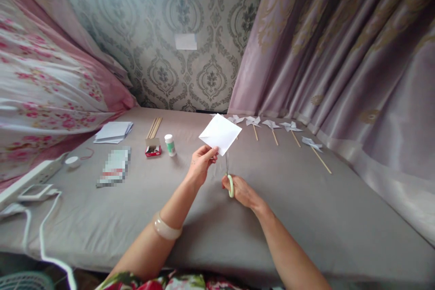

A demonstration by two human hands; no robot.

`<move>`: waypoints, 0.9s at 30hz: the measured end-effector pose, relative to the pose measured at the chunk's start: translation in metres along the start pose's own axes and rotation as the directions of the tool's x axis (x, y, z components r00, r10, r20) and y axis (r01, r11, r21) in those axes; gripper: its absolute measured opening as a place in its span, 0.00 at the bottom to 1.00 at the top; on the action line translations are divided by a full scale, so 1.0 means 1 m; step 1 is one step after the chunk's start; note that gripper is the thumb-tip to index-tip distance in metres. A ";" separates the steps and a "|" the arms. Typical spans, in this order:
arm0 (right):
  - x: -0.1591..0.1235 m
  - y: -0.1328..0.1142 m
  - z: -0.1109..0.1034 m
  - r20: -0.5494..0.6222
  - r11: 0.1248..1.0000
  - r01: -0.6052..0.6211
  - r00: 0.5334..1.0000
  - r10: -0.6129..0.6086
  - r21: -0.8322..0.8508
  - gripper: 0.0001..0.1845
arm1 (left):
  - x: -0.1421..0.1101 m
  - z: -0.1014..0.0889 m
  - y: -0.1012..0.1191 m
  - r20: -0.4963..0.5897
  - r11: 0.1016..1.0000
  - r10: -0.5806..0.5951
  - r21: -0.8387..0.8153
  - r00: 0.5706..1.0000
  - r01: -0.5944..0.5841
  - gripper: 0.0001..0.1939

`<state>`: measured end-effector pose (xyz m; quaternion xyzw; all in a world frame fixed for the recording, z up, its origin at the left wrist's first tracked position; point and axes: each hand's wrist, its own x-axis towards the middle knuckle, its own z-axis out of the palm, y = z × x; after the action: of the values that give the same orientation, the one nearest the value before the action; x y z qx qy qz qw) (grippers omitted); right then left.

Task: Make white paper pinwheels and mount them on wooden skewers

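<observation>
The white paper square [222,132] is held up above the grey cloth [288,199], one corner pointing away from the person and its face nearly flat to view. A faint line by its left corner may be a crease or a second layer; it is too fine to tell. The left hand [203,161] pinches the sheet near its lower corner, thumb on top, so that grip is closed on paper. The right hand [239,189] has its grip closed round the handles of the scissors [231,186], whose blades rise just below the sheet; whether they touch it, or stand apart, cannot be told.

Held by one corner like this, paper would likely droop or swing under a blade. A pinch close beside the line of any cut, with fingertips well out of its path, should steady it better. Turning the sheet with the left hand, rather than twisting the right wrist, would probably give a straighter edge.

Farther out to the right lie the pinwheels [253,121] on their sticks. To the left are the wooden sticks [154,128], the red box [152,151], the bottle [170,146] and the paper stack [113,132].
</observation>
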<state>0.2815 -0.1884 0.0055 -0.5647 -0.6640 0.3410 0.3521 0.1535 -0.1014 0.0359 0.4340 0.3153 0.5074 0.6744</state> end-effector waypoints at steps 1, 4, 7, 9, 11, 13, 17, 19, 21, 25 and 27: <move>0.000 0.000 0.000 0.001 1.000 0.013 1.000 -0.013 0.001 0.33 | 0.000 0.002 0.000 0.001 1.000 0.005 -0.001 1.000 -0.005 0.16; -0.001 0.000 0.000 -0.008 1.000 0.030 1.000 -0.030 0.006 0.33 | -0.001 0.006 -0.002 -0.007 1.000 0.006 -0.005 1.000 -0.006 0.15; -0.001 0.000 0.000 -0.019 0.999 0.032 0.999 -0.032 0.015 0.33 | -0.002 0.007 -0.008 -0.021 1.000 -0.002 0.003 1.000 0.002 0.15; -0.001 0.000 0.000 -0.009 1.000 0.020 1.000 -0.020 0.020 0.33 | -0.003 0.008 -0.013 -0.022 1.000 0.004 0.018 1.000 -0.004 0.15; 0.000 0.000 0.000 0.001 1.000 -0.001 1.000 0.001 0.025 0.34 | -0.003 0.008 -0.017 -0.018 0.999 0.014 0.030 1.000 -0.014 0.15; 0.000 0.000 0.000 0.006 0.999 -0.022 1.000 0.022 0.028 0.34 | -0.004 0.008 -0.020 -0.016 0.999 0.017 0.033 1.000 -0.017 0.14; 0.001 0.001 -0.001 0.018 0.998 -0.053 0.998 0.053 0.020 0.35 | -0.005 0.005 -0.022 -0.009 0.999 0.025 0.032 1.000 -0.024 0.13; 0.001 0.001 -0.001 0.028 0.998 -0.063 0.998 0.063 0.025 0.35 | -0.006 0.004 -0.022 -0.012 0.999 0.033 0.037 0.999 -0.032 0.13; 0.001 0.001 0.000 0.039 0.997 -0.069 0.997 0.067 0.034 0.34 | -0.007 0.004 -0.023 -0.022 0.998 0.040 0.039 0.999 -0.039 0.14; 0.001 0.002 0.001 0.043 0.996 -0.086 0.996 0.084 0.034 0.33 | -0.007 0.004 -0.024 -0.047 0.998 0.045 0.036 0.998 -0.043 0.13; 0.001 0.002 0.001 0.042 0.994 -0.103 0.994 0.101 0.033 0.33 | -0.007 0.004 -0.025 -0.055 0.998 0.045 0.034 0.997 -0.043 0.13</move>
<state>0.2812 -0.1869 0.0035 -0.5847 -0.6352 0.3814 0.3306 0.1653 -0.1119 0.0143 0.4377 0.3326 0.5288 0.6467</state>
